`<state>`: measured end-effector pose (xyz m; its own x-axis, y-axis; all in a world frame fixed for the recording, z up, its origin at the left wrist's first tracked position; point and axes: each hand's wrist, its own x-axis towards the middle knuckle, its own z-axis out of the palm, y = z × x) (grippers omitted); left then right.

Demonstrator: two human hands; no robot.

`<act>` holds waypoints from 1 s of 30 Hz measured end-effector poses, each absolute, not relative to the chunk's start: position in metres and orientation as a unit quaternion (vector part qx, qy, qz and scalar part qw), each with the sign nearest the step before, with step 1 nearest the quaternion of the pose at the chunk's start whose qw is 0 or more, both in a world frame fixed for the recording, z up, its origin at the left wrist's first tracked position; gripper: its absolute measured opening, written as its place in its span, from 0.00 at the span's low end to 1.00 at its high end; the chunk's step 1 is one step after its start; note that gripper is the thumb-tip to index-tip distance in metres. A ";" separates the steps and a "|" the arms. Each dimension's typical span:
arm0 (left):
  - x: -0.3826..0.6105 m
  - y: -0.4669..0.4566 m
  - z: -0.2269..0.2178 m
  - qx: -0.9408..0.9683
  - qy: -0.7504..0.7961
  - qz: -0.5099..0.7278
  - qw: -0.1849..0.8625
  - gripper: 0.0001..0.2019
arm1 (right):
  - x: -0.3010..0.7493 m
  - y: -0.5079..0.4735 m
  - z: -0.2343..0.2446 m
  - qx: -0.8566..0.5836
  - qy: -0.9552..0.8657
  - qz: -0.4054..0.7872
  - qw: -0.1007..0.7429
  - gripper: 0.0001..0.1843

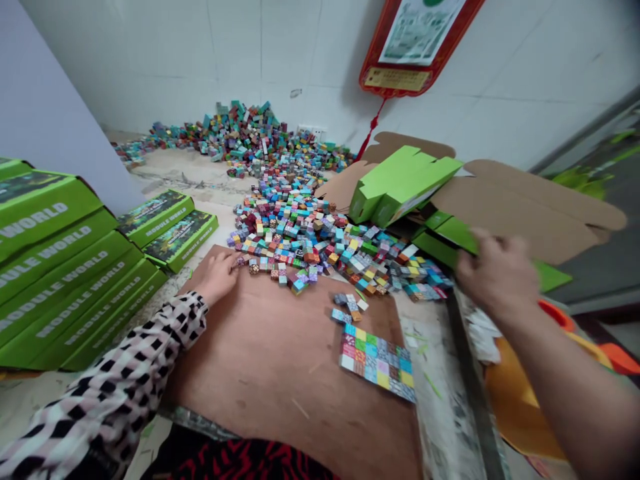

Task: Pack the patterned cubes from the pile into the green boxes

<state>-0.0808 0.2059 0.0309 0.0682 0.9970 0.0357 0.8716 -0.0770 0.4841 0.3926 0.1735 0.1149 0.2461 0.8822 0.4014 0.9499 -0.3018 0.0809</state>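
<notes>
My left hand [220,275], in a checked sleeve, rests on the brown board [280,353] with its fingers reaching to the near edge of a heap of small printed cubes [300,227]. Its fingertips touch the outermost cubes. On the right, my right hand [500,270] is blurred, with its fingers bent over the edge of a green cardboard box [443,243] that lies partly open. A flat block of colourful cubes [377,360] set in rows lies on the board's right side. Just behind that block are several loose cubes [349,308].
Green boxes [65,267] lettered "MODULE WORLD" are stacked at left, with two more [180,237] beside them. Unfolded cardboard [520,207] and upright green boxes [400,183] stand at back right. A larger cube heap [240,133] lies by the wall. An orange-yellow container [520,393] sits lower right.
</notes>
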 end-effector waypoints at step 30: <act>-0.038 0.228 0.027 0.807 0.553 0.072 0.194 0.32 | 0.166 0.176 0.052 -0.631 -0.729 0.265 0.033 0.43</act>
